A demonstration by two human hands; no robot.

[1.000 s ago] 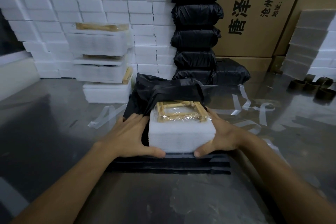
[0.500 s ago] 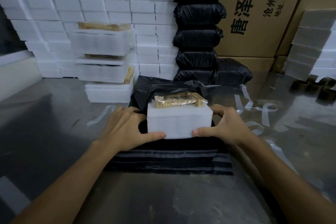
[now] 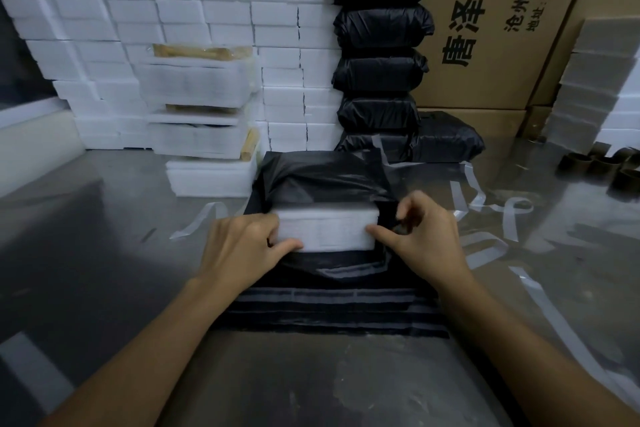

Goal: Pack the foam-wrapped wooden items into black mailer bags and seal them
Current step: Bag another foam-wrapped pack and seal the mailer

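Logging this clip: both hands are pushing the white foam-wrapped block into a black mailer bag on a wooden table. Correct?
Not quite. The head view shows a shiny metal table, not wood. Left hand and right hand push the white foam-wrapped block into the black mailer bag.

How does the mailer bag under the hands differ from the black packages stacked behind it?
The mailer bag lies open-mouthed with white foam block still showing; the stacked packages show no foam. The bag sits alone at the front; the packages stand piled in a column. Both are glossy black plastic.
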